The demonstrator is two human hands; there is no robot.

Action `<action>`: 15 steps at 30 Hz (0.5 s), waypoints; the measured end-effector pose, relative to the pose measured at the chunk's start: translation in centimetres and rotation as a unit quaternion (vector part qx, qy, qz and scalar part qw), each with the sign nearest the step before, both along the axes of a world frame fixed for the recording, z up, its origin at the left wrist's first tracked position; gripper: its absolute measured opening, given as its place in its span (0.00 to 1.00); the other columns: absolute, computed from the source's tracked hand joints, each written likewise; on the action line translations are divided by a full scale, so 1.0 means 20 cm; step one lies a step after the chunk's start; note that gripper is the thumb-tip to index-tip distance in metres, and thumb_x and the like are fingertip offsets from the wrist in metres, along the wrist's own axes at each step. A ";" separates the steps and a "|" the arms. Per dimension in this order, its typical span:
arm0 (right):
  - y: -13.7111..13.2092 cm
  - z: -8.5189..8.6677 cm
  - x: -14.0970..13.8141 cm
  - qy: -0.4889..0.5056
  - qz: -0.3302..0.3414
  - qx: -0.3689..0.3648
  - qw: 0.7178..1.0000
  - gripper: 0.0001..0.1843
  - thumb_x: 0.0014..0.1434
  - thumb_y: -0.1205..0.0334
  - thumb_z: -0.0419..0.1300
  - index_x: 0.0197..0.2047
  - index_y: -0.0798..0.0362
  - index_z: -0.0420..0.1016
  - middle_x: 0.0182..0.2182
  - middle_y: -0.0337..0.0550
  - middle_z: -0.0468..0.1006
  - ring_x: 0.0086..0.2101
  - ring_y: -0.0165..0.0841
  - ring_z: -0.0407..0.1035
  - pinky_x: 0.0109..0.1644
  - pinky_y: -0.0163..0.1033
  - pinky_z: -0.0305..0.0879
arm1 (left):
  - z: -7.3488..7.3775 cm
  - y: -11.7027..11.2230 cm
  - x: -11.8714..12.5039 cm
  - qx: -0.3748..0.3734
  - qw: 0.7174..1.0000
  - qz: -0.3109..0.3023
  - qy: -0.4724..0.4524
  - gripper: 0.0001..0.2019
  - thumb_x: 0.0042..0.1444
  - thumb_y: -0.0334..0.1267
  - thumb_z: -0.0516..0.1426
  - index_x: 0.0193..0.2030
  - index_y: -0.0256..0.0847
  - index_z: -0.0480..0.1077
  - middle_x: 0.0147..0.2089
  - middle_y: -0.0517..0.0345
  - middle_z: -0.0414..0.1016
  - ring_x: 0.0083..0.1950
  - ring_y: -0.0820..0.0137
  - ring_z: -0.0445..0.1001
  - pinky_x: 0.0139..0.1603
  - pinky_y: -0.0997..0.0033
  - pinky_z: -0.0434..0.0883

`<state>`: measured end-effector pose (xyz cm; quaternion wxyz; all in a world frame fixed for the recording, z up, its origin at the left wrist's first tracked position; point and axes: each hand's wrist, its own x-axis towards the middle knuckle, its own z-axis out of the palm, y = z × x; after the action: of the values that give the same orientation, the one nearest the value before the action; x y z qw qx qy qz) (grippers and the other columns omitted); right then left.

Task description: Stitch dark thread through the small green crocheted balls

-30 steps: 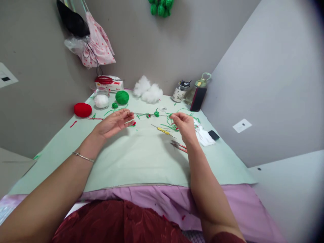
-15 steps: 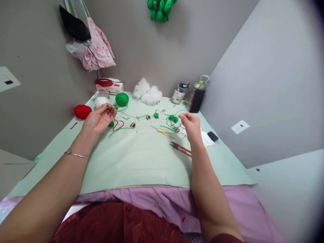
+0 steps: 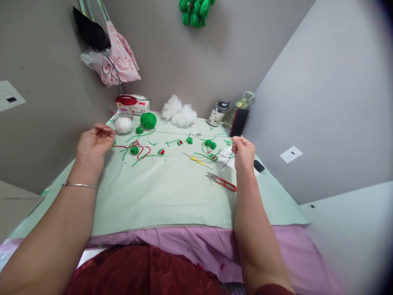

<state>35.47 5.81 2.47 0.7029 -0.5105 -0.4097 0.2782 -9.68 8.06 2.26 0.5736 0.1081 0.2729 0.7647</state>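
A fine, dark, hair-thin strand of thread [image 3: 175,132] stretches almost straight across the middle of the frame, just above the small yarn pieces on the table. At centre right, the right hand [image 3: 244,152] pinches one end between thumb and forefinger, the other fingers folded into the palm. At centre left, the left hand [image 3: 96,141] has its fingers curled in on the opposite end, palm turned partly up; the exact contact is too small to make out. The strand should weigh next to nothing and be limp, keeping its line only under tension. Being so thin, it would probably slip from a loose grip, snap or cut into the skin if jerked, and knot if let slack. The best hold is a firm fingertip pinch close to each end, with a light, even pull. The loose green and red yarn scraps [image 3: 143,152] at centre left and the orange-red-handled metal thread snips [image 3: 222,182] right of centre look likely to snag it should it sag.
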 end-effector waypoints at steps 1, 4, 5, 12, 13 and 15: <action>0.01 0.00 0.02 0.010 -0.008 0.000 1.000 0.08 0.46 0.60 0.66 0.25 0.55 0.73 0.16 0.31 0.61 0.19 0.22 0.50 0.23 0.31 0.45 | 0.00 0.00 -0.02 0.003 1.000 0.000 -0.005 0.18 0.62 0.14 0.43 0.26 0.38 0.56 0.16 0.67 0.62 0.19 0.81 0.60 0.26 0.85 0.65; 0.02 -0.01 0.08 0.040 -0.035 0.002 0.999 0.07 0.47 0.62 0.65 0.25 0.55 0.71 0.15 0.29 0.59 0.18 0.20 0.50 0.22 0.29 0.45 | 0.00 -0.01 -0.07 0.010 1.000 0.002 -0.021 0.18 0.59 0.13 0.43 0.26 0.38 0.54 0.16 0.68 0.61 0.18 0.82 0.59 0.25 0.87 0.65; 0.02 -0.01 0.10 0.049 -0.044 0.002 0.998 0.08 0.48 0.63 0.65 0.25 0.55 0.71 0.15 0.29 0.58 0.18 0.20 0.50 0.21 0.28 0.45 | 0.00 -0.01 -0.09 0.012 1.000 0.004 -0.027 0.18 0.59 0.13 0.43 0.26 0.38 0.54 0.15 0.68 0.61 0.18 0.82 0.60 0.24 0.88 0.65; 0.01 -0.01 0.24 0.099 -0.095 -0.005 0.991 0.12 0.53 0.62 0.67 0.26 0.54 0.67 0.16 0.27 0.58 0.17 0.19 0.50 0.19 0.25 0.47 | 0.00 -0.01 -0.20 0.010 0.999 0.027 -0.046 0.15 0.59 0.17 0.44 0.27 0.39 0.54 0.14 0.69 0.60 0.14 0.83 0.56 0.17 0.90 0.59; 0.01 -0.01 0.26 0.104 -0.099 -0.006 0.990 0.13 0.53 0.62 0.67 0.26 0.54 0.66 0.16 0.27 0.58 0.17 0.19 0.50 0.19 0.25 0.47 | 0.00 -0.01 -0.21 0.008 0.999 0.030 -0.044 0.15 0.59 0.18 0.45 0.27 0.40 0.56 0.14 0.69 0.61 0.14 0.83 0.56 0.17 0.89 0.59; 0.01 -0.01 0.28 0.112 -0.106 -0.009 0.988 0.13 0.54 0.61 0.67 0.27 0.54 0.66 0.16 0.27 0.58 0.17 0.19 0.50 0.18 0.24 0.48 | 0.00 -0.01 -0.23 0.004 0.999 0.032 -0.038 0.15 0.63 0.20 0.45 0.29 0.40 0.59 0.16 0.69 0.66 0.16 0.82 0.59 0.18 0.88 0.62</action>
<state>41.14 5.91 2.17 0.7653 -0.5228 -0.2699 0.2609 -14.25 7.92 2.26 0.5587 0.0727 0.2515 0.7870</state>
